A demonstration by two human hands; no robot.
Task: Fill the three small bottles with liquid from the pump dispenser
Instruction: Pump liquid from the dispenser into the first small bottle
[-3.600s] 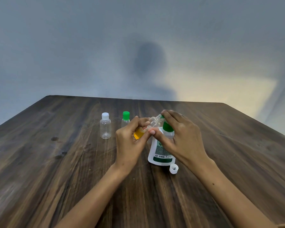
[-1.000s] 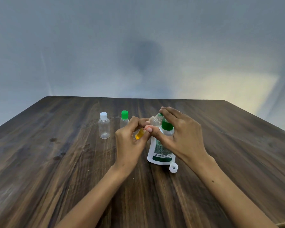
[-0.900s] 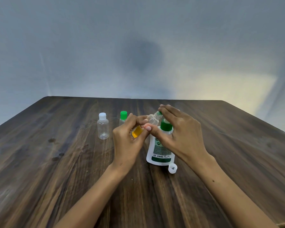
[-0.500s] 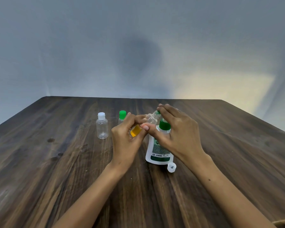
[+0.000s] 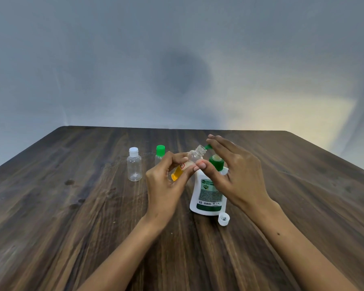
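Three small bottles show on the table (image 5: 72,206). One, uncapped (image 5: 194,156), is tilted in the left hand (image 5: 166,185), which pinches it between thumb and curled fingers; its open mouth points up and to the right, just beside the green spout (image 5: 208,146) of the dispenser (image 5: 208,194). Orange liquid (image 5: 176,174) sits in the bottle's low end, and most of its body is hidden by the fingers. Part of a label shows on its side, too small to read.

The right hand (image 5: 235,175) lies over the dispenser's pump head (image 5: 216,161), fingers fairly straight and spread, with the thumb tip touching the tilted bottle. Whether the fingers press the head cannot be told, since the hand covers it. The dispenser stands upright on the table; its upper right side is hidden by that hand, and its print is blurred.

Behind the left hand stands a green-capped bottle (image 5: 160,153), only its cap and shoulder showing. Left of it, apart, stands a clear white-capped bottle (image 5: 134,166) in full view. A loose white cap (image 5: 223,219) lies open side up just beside the dispenser's base, on the near right.

A dim round shadow (image 5: 183,74) falls on the wall (image 5: 72,59) behind.
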